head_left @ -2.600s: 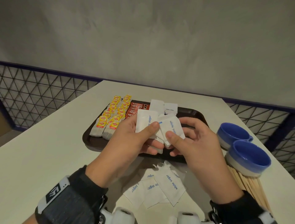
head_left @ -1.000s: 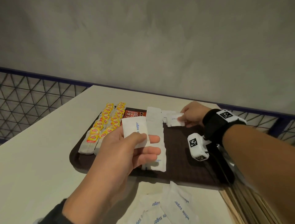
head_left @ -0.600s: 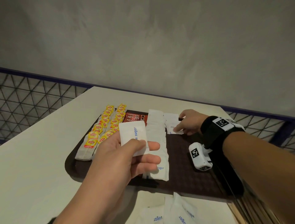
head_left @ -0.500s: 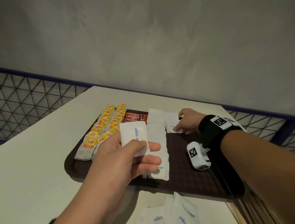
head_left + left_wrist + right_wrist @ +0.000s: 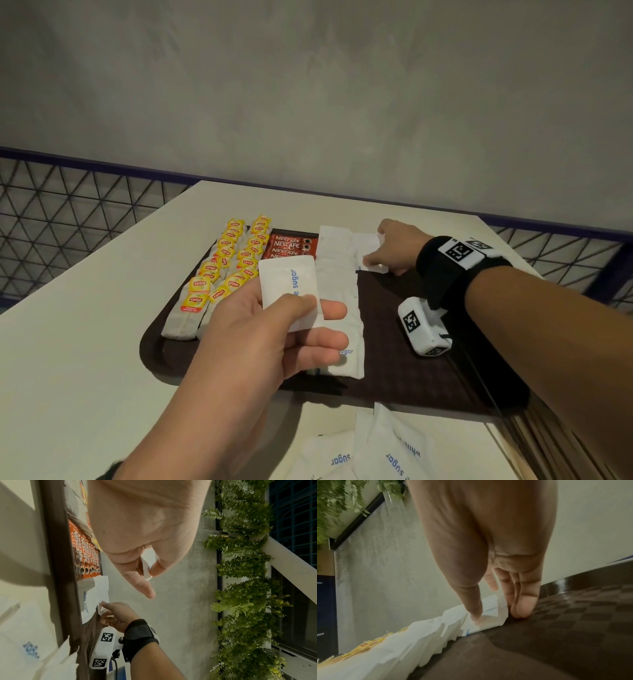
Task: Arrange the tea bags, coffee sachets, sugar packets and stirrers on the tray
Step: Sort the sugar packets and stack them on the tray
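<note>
A dark brown tray (image 5: 394,387) carries two rows of yellow-tagged tea bags (image 5: 219,274), red coffee sachets (image 5: 291,245) and an overlapping row of white sugar packets (image 5: 337,284). My left hand (image 5: 318,308) hovers over the tray's near half and pinches one sugar packet (image 5: 287,284) between thumb and fingers. My right hand (image 5: 376,265) is at the tray's far end, thumb on top of another sugar packet (image 5: 491,609) and fingertips at its edge on the tray, beside the row's far end. Loose sugar packets (image 5: 387,452) lie on the table in front of the tray. Wooden stirrers (image 5: 524,455) show under my right forearm.
The white table (image 5: 85,342) has a wire-mesh railing (image 5: 68,205) behind its left and right edges and a grey wall beyond. The tray's right half (image 5: 573,615) is bare. A white tagged camera unit (image 5: 423,329) hangs under my right wrist.
My hands parted from sorting packets together. The right hand reached to the tray's far end and lowered its packet beside the sugar row. The left hand stayed put with its packet.
</note>
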The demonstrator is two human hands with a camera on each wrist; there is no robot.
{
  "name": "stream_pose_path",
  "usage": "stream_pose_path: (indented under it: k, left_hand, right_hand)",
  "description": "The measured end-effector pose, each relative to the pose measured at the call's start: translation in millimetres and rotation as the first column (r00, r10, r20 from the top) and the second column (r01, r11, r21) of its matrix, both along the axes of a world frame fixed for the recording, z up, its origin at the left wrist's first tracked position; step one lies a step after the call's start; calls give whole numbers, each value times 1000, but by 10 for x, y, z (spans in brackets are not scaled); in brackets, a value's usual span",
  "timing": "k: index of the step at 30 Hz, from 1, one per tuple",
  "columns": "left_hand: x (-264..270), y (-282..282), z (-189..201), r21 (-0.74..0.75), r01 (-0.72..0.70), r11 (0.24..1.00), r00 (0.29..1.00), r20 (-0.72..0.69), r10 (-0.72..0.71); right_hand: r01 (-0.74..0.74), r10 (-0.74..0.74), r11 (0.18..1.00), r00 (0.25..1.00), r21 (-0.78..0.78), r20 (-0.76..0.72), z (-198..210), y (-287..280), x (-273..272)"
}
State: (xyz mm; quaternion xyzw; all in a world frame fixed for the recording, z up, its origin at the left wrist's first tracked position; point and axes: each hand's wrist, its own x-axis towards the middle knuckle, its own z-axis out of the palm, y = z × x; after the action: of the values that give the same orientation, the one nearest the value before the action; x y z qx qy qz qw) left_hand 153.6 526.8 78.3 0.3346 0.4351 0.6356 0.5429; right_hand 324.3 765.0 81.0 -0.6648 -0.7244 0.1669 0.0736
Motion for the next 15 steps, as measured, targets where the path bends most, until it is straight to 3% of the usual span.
stream_pose_path:
  k: [3, 5, 7, 9, 12, 15]
  left_hand:
    - [-1, -8, -4, 6, 18, 1000, 1000, -8, -18]
    - [0, -23, 11, 10, 22, 1000, 1000, -16, -22]
    - [-9, -26, 32, 10, 16, 1000, 999, -42, -15]
    - [-34, -17, 48, 9, -3, 1000, 998, -65, 4]
    - [-70, -24, 67, 5, -19, 1000, 996, -86, 20]
    - [-80, -56, 67, 17, -16, 1000, 994, -112, 18]
  right_hand:
    - [2, -1, 1000, 1000, -13, 17, 39, -13, 81]
    - [-32, 29, 999, 993, 30, 112, 158, -98, 139]
    - [-119, 100, 989, 977, 88, 191, 323, -285, 171]
    - [-254, 244, 964, 961, 73, 128, 468, -582, 171]
    - [-465, 468, 877, 884, -123, -4, 612, -1218, 166]
    - [-527, 598, 786, 780, -322, 182, 635, -1834, 168]
